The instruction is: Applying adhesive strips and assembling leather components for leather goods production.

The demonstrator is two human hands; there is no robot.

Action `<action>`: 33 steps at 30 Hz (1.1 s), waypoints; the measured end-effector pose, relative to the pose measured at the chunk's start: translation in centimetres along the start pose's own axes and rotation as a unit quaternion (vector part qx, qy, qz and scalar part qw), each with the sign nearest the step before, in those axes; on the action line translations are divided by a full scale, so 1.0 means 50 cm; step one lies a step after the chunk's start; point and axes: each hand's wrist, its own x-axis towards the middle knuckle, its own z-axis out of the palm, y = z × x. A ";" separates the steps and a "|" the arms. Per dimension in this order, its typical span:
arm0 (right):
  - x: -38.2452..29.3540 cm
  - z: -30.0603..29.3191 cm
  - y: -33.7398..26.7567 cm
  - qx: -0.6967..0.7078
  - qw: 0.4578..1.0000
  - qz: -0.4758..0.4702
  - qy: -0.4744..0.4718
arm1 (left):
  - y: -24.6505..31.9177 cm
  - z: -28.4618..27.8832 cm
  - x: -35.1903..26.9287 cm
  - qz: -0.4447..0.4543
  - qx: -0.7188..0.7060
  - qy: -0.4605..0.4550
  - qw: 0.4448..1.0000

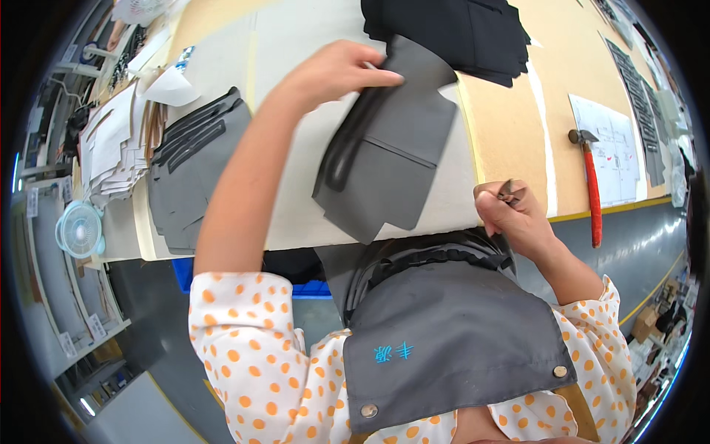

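A dark grey cut piece [405,144] with a black strip along its left side lies before me. My left hand [355,69] is at its upper left edge, thumb and forefinger apart; blur hides whether they pinch it. In my right hand [507,213], near the table's front edge, are small metal thread snips [511,194], points upward. A stack of black pieces [449,33] lies behind the grey piece. More grey pieces with black strips [194,172] are piled at the left, beyond my left forearm.
Brown-edged white pieces [113,150] are stacked far left, near a light-blue fan [80,229]. At the right, a red-handled hammer [592,188] overhangs the table's yellow edge [627,208], partly on a printed drawing [610,139]. A blue crate [313,289] sits below the table.
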 end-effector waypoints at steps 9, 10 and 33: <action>0.214 -0.047 0.008 -0.246 0.944 -0.221 -0.007 | 0.419 0.344 -0.202 0.474 -0.418 -0.056 0.773; 0.243 -0.029 -0.013 -0.343 0.884 -0.316 -0.029 | 0.470 0.378 -0.263 0.499 -0.400 0.022 0.768; 0.227 -0.046 -0.042 -0.345 0.933 -0.085 -0.052 | -0.044 0.160 -0.277 -0.015 -0.094 0.348 0.933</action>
